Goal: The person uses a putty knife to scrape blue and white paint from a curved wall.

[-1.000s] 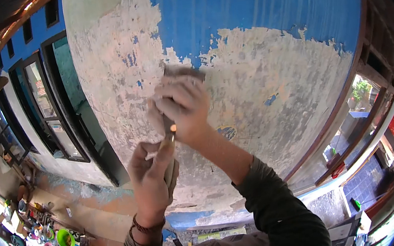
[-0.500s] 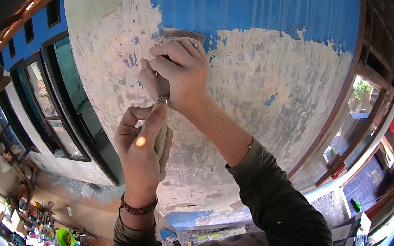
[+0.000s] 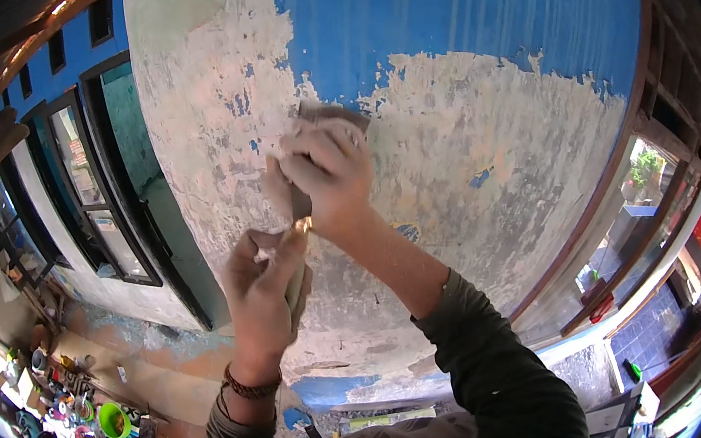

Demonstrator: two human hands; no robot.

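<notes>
Worn brown scraper blade (image 3: 329,115) flat against peeling blue wall (image 3: 468,38); right hand (image 3: 323,174) fingers clamped round it; left hand (image 3: 267,290) fingers curled round its handle.

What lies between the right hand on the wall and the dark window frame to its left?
In the head view, only scraped wall with bare plaster and blue paint flecks separates the right hand from the window frame; nothing else shows.

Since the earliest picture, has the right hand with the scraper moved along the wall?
Yes. The right hand, pressing the scraper to the wall, has climbed toward the edge of the blue paint.
</notes>
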